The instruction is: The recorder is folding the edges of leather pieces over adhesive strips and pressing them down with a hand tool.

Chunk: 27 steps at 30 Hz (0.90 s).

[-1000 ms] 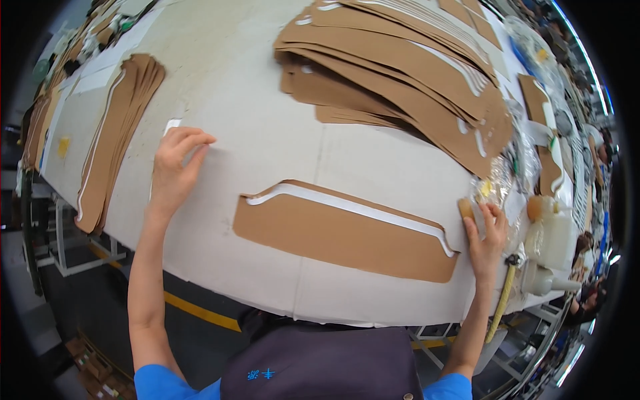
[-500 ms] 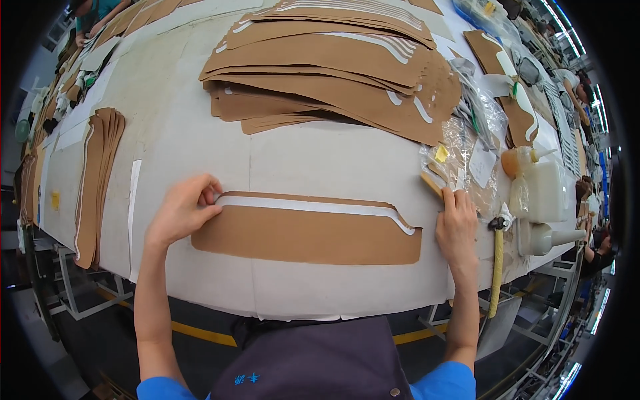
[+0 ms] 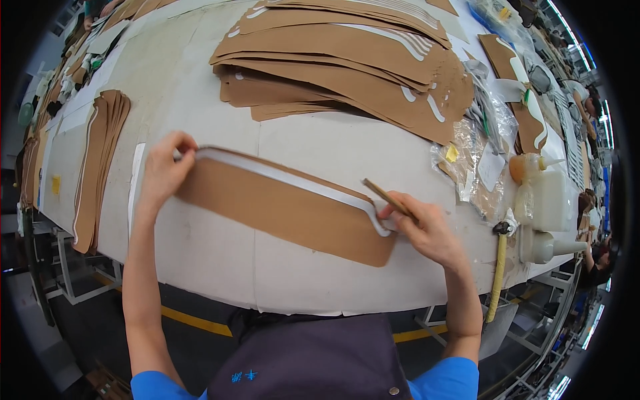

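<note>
My left hand (image 3: 167, 167) pinches the upper left end of a long brown piece (image 3: 280, 217), which carries a white strip (image 3: 295, 178) along its stepped upper edge. The piece lies slanted, its left end higher up the table and seemingly raised. My right hand (image 3: 428, 233) is closed round a thin flat brown stick (image 3: 375, 188), held over the piece's right end, where the white strip curves down. Whether its fingertips touch the piece I cannot tell.
Brown pieces lie in a large stack (image 3: 340, 77) behind and a narrow stack (image 3: 100, 167) at left on the table (image 3: 293, 283). At right are crumpled plastic (image 3: 463, 180), a white jug (image 3: 547, 200), a bottle (image 3: 543, 248) and a yellow hose (image 3: 500, 273). Other people work at the edges.
My left hand has taken the piece's left end and moved it away from me, slanting it. My right hand has picked up the stick from beside the plastic and brought it leftward over the piece.
</note>
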Motion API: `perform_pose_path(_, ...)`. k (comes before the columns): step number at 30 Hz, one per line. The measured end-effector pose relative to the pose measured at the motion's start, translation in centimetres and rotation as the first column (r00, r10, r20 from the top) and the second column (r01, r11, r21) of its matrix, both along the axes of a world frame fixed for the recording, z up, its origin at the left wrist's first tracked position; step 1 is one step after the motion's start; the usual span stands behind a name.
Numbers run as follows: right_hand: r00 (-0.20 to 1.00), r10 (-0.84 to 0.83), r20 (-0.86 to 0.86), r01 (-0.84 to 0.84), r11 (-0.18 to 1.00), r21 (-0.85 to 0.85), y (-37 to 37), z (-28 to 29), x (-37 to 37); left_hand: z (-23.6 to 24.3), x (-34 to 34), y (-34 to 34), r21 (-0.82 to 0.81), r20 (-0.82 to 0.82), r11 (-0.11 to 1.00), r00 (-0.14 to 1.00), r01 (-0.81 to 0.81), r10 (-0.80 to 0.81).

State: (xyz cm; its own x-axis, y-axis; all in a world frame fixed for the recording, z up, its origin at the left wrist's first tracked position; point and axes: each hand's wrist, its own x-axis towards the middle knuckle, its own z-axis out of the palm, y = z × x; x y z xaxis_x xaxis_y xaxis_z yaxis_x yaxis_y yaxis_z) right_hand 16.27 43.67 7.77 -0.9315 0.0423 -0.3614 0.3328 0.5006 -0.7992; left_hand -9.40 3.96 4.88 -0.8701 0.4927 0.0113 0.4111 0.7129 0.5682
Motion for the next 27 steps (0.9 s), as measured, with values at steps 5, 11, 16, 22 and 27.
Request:
perform_pose_path(5, 0.922, 0.065, -0.382, -0.035, 0.996, 0.086, -2.9, -2.1, 0.3, 0.9, 1.1, 5.1, 0.0, -0.59, 0.994, 0.802, 0.112, -0.09)
perform_pose_path(11, 0.881, 0.374, -0.292, -0.107, 0.756, 0.645, -1.1, -3.1, 0.3, -3.7, 15.1, 13.0, 0.18, -0.348, 0.839, 0.831, 0.513, -0.434)
perform_pose_path(16, 0.762, 0.537, -0.361, -0.181, 0.713, 0.678, -1.3, -2.9, 0.5, -3.4, 15.0, 12.1, 0.165, -0.32, 0.814, 0.811, 0.557, -0.49)
perform_pose_path(22, 0.724, 0.635, -0.27, -0.308, 0.648, 0.697, -3.0, -2.0, 3.2, -2.6, 17.7, 6.8, 0.127, -0.245, 0.799, 0.799, 0.588, -0.549)
perform_pose_path(27, 0.678, 0.662, -0.32, -0.334, 0.665, 0.668, -5.0, -2.2, 2.9, -3.5, 18.6, 6.7, 0.144, -0.316, 0.834, 0.824, 0.532, -0.47)
